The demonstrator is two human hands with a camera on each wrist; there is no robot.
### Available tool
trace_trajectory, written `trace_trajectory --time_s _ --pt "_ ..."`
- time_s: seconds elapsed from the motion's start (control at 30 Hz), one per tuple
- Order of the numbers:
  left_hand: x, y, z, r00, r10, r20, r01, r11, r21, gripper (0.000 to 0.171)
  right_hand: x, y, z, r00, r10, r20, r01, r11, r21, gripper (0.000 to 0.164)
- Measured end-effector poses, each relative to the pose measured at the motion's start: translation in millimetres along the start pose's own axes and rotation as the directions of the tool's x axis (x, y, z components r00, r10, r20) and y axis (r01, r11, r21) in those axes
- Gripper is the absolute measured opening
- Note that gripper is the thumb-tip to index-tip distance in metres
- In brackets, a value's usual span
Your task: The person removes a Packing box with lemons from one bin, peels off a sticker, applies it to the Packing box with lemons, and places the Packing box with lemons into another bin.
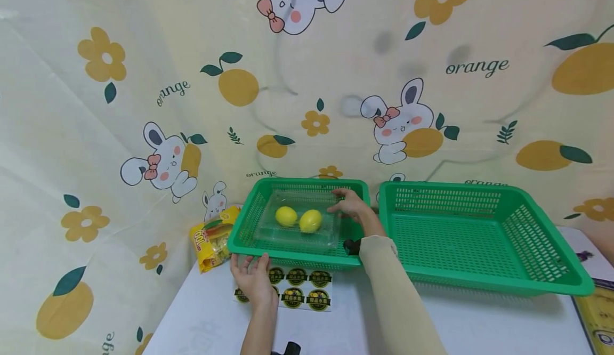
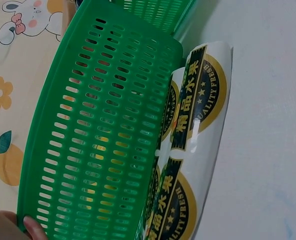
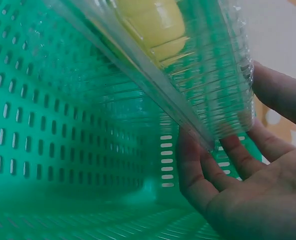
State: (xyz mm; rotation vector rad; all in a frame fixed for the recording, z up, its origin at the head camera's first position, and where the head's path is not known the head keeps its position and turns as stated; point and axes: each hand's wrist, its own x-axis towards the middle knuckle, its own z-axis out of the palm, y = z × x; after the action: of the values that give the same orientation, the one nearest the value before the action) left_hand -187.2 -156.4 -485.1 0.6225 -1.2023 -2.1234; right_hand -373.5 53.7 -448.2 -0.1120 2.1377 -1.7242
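My right hand (image 1: 352, 204) grips the right end of a clear plastic fruit box (image 1: 271, 232), its thumb and fingers on opposite sides in the right wrist view. Inside the box lie two yellow lemons (image 1: 310, 220); part of one lemon (image 3: 160, 30) shows through the plastic up close. The box is tilted within the smaller green basket (image 1: 307, 260). At that basket's front left corner, my left hand (image 1: 254, 280) holds the rim, palm upward. Only a thumb and a bit of finger of the left hand (image 2: 33, 227) appear in the left wrist view, by the basket's edge.
A larger green basket (image 1: 446, 237) stands at the right. Under the front of the smaller basket lies a sheet of black-and-gold round stickers (image 1: 307, 290). A yellow snack bag (image 1: 211, 243) leans at the left. A yellow printed item (image 1: 597, 317) lies at the right edge.
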Motion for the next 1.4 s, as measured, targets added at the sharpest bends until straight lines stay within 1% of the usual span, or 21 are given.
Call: trace_trajectory --time_s 0.13,0.27,0.67,0.97,1.4 --pt "0.2 0.1 0.3 1.0 0.001 0.001 -0.001 1.0 -0.002 0.08 0.1 0.3 0.7 1.0 -0.003 -0.013 0.002 1.0 -0.012 0.066" --pt "0.4 -0.1 0.3 1.0 0.002 0.001 -0.002 1.0 0.004 0.08 0.5 0.1 1.1 1.0 0.013 -0.016 -0.014 1.0 -0.01 0.066" --pt "1.3 0.4 0.7 1.0 0.004 -0.004 -0.004 1.0 0.012 0.08 -0.3 -0.2 1.6 0.999 0.036 0.015 -0.036 0.999 0.008 0.067" --pt "2.6 -0.4 -0.3 1.0 0.001 0.007 -0.002 1.0 0.015 0.081 -0.4 1.9 0.2 0.996 0.06 0.062 -0.063 0.997 0.038 0.069" --pt "0.6 -1.5 0.0 1.0 0.011 0.011 -0.011 1.0 -0.002 0.079 -0.6 0.8 0.9 0.997 0.033 0.071 -0.04 0.995 0.093 0.063"
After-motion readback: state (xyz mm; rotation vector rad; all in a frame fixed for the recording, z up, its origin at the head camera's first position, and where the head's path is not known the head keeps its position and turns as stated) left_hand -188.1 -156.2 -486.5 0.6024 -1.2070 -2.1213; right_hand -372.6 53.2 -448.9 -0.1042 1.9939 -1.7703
